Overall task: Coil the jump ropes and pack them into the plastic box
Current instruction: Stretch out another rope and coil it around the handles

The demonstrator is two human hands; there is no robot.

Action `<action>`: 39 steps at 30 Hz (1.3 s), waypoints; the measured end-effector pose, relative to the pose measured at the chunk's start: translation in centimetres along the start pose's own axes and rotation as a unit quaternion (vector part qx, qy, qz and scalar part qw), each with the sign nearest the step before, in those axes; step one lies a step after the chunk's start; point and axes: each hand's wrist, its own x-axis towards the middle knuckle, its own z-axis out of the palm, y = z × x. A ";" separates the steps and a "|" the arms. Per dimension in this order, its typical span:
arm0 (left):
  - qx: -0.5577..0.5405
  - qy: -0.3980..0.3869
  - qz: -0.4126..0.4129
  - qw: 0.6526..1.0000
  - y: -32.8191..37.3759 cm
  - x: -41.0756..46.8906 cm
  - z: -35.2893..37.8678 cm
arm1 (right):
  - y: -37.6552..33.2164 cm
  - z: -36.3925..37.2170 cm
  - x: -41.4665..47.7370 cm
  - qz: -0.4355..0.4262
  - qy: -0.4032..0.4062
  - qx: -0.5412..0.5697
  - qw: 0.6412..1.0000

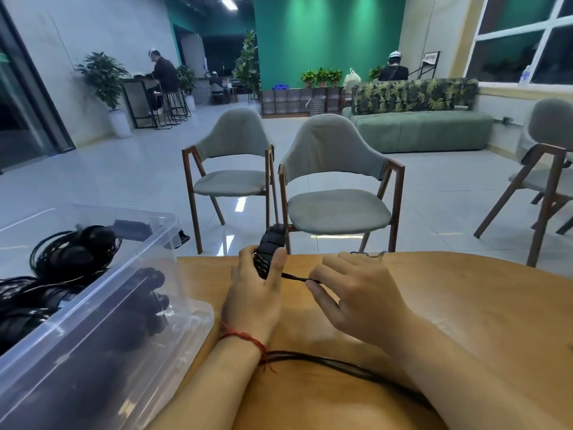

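My left hand (pixel 254 296) grips the black ribbed handles (pixel 270 246) of a jump rope, held upright above the wooden table (pixel 449 299). A thin black cord (pixel 296 277) runs from the handles to my right hand (pixel 353 293), which pinches it between thumb and forefinger. More of the same cord (pixel 341 364) lies on the table under both forearms. A clear plastic box (pixel 102 308) stands at the left and holds several coiled black ropes (pixel 68 252).
Two grey chairs with wooden legs (pixel 335 187) stand just beyond the table's far edge, and another one sits at the right. A small dark metal object (pixel 369 253) lies at the table's far edge. People sit far off in the room.
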 end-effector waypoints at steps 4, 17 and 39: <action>0.077 -0.065 0.066 0.993 0.6 -1.3 0.2 | 0.1 0.1 0.0 -0.006 0.062 0.012 0.998; 0.176 -0.158 0.243 0.941 2.3 -3.1 0.2 | 1.8 -0.8 0.1 0.050 0.016 0.140 0.989; -0.168 -0.289 0.217 0.917 2.3 -3.9 -0.2 | 4.5 -2.5 -0.5 0.298 -0.152 0.540 0.772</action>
